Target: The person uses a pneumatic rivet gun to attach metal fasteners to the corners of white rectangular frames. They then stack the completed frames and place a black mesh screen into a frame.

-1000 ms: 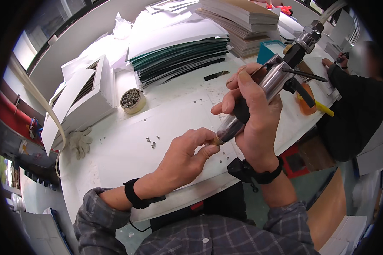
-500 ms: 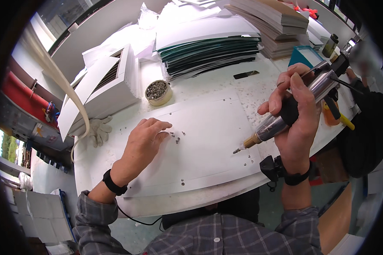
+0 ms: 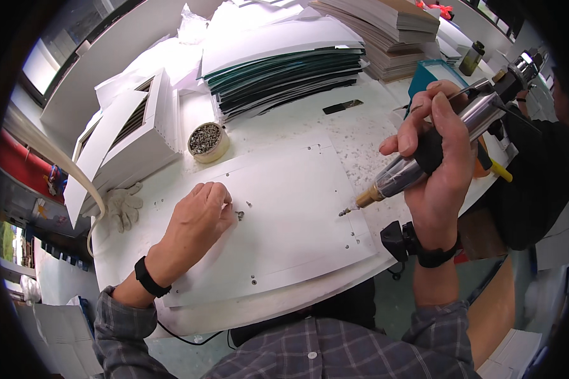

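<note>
My right hand (image 3: pixel 441 170) is wrapped round a silver and black power screwdriver (image 3: pixel 391 179), its brass-coloured nose pointing down to the left. The tip of its bit hangs near the right side of a white sheet (image 3: pixel 300 237) lying on the table. My left hand (image 3: pixel 198 220) rests over the sheet with its fingertips pinched together; whatever they hold is hidden. Right beside those fingertips lie a few small screws (image 3: pixel 239 215). Several small dark screws or holes dot the edges of the sheet. Beyond the sheet stands a round tub (image 3: pixel 217 153) full of small screws.
A tall stack of white and dark green sheets (image 3: pixel 284 79) stands at the back, beside brown-topped stacks (image 3: pixel 392 38). At left are a white slatted box (image 3: pixel 136 142), a work glove (image 3: pixel 124 207) and a pale hose (image 3: pixel 63 158). Another person in dark clothes (image 3: pixel 525 183) is at right.
My left hand's fingers have closed into a pinch by the loose screws, fewer of which now show. The right hand still holds the screwdriver over the sheet. The whole view has shifted slightly.
</note>
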The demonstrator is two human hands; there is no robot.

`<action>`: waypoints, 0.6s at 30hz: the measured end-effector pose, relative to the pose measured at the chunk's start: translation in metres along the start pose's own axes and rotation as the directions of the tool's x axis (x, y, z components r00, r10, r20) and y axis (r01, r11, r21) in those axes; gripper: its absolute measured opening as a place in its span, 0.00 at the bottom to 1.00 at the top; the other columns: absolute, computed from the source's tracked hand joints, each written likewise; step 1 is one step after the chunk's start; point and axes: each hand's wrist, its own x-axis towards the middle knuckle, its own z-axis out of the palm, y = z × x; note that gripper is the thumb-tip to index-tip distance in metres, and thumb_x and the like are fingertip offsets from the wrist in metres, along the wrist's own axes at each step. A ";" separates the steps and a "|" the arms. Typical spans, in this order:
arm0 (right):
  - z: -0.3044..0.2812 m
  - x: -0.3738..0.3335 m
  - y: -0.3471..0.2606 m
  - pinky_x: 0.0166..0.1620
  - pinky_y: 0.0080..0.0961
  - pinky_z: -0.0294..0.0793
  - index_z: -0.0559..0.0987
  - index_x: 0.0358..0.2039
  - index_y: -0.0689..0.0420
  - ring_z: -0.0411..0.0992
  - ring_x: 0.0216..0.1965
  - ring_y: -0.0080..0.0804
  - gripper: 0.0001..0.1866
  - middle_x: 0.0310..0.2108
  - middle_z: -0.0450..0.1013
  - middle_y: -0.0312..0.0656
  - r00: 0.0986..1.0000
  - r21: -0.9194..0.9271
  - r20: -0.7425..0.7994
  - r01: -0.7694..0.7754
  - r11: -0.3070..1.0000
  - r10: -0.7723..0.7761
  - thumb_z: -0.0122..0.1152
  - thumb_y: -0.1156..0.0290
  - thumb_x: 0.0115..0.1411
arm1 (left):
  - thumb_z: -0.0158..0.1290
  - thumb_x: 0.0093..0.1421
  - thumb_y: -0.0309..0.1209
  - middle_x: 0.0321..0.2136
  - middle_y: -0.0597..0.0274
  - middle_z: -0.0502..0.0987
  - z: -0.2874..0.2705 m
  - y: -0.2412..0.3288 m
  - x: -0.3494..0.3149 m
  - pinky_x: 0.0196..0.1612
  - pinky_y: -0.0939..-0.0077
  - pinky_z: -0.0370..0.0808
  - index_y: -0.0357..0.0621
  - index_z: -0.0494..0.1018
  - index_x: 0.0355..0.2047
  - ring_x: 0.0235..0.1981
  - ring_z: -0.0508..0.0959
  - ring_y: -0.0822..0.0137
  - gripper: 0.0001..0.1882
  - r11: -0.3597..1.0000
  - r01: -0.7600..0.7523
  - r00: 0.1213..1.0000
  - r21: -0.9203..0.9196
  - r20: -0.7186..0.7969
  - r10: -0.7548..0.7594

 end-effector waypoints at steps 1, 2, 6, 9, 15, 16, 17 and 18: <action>0.000 0.002 0.000 0.31 0.35 0.86 0.72 0.44 0.60 0.75 0.23 0.22 0.13 0.33 0.70 0.39 1.000 0.001 -0.004 0.010 1.000 -0.010 0.57 0.64 0.68 | 0.59 0.58 0.22 0.30 0.57 0.77 -0.002 0.006 0.004 0.39 0.68 0.77 0.39 0.70 0.34 0.34 0.79 0.60 0.08 0.982 0.068 0.998 -0.174 0.032 -0.063; 0.002 0.001 0.000 0.31 0.28 0.81 0.70 0.51 0.56 0.68 0.22 0.16 0.15 0.35 0.67 0.35 1.000 -0.092 -0.023 0.004 0.996 -0.006 0.54 0.61 0.71 | 0.59 0.58 0.21 0.30 0.57 0.78 -0.003 0.017 0.008 0.38 0.70 0.78 0.38 0.70 0.34 0.32 0.79 0.62 0.08 0.930 0.138 0.990 -0.340 0.076 -0.119; 0.012 0.003 0.001 0.29 0.27 0.80 0.69 0.52 0.55 0.67 0.21 0.16 0.14 0.36 0.67 0.34 0.999 0.020 -0.033 -0.038 0.999 0.038 0.51 0.61 0.72 | 0.59 0.65 0.23 0.34 0.62 0.79 0.005 0.052 0.017 0.43 0.78 0.78 0.39 0.70 0.37 0.36 0.78 0.74 0.07 0.533 0.342 0.940 -0.774 0.285 -0.188; 0.018 0.000 0.006 0.28 0.27 0.80 0.68 0.52 0.55 0.66 0.21 0.16 0.14 0.36 0.67 0.34 0.997 0.099 -0.013 -0.079 0.992 0.081 0.49 0.61 0.73 | 0.58 0.67 0.26 0.39 0.61 0.79 0.023 0.062 0.016 0.48 0.75 0.80 0.42 0.69 0.40 0.41 0.79 0.72 0.07 0.131 0.402 0.910 -0.906 0.381 -0.161; 0.018 0.000 0.018 0.28 0.27 0.81 0.68 0.52 0.56 0.66 0.20 0.15 0.14 0.36 0.67 0.34 0.997 0.090 0.015 -0.075 0.993 0.074 0.49 0.61 0.73 | 0.57 0.68 0.26 0.41 0.63 0.78 0.038 0.066 0.018 0.52 0.71 0.80 0.44 0.69 0.43 0.44 0.79 0.72 0.08 -0.159 0.421 0.891 -0.893 0.440 -0.112; 0.019 0.000 0.019 0.28 0.27 0.81 0.68 0.51 0.56 0.66 0.20 0.15 0.14 0.36 0.67 0.33 0.997 0.088 0.010 -0.078 0.993 0.078 0.49 0.61 0.73 | 0.57 0.68 0.26 0.41 0.63 0.77 0.039 0.066 0.018 0.53 0.71 0.80 0.44 0.68 0.43 0.45 0.79 0.72 0.09 -0.185 0.430 0.884 -0.883 0.454 -0.110; 0.020 0.000 0.019 0.28 0.27 0.82 0.67 0.51 0.56 0.66 0.20 0.15 0.14 0.35 0.66 0.33 0.997 0.086 0.005 -0.082 0.993 0.082 0.48 0.61 0.73 | 0.57 0.68 0.25 0.41 0.63 0.77 0.039 0.066 0.019 0.53 0.71 0.79 0.44 0.68 0.44 0.45 0.79 0.72 0.09 -0.192 0.436 0.881 -0.879 0.460 -0.108; 0.020 -0.001 0.019 0.28 0.27 0.82 0.67 0.51 0.56 0.66 0.20 0.15 0.14 0.35 0.66 0.33 0.996 0.084 0.001 -0.085 0.993 0.085 0.48 0.61 0.73 | 0.57 0.68 0.25 0.42 0.63 0.77 0.040 0.066 0.019 0.53 0.70 0.79 0.44 0.68 0.44 0.45 0.79 0.72 0.09 -0.198 0.441 0.878 -0.875 0.466 -0.107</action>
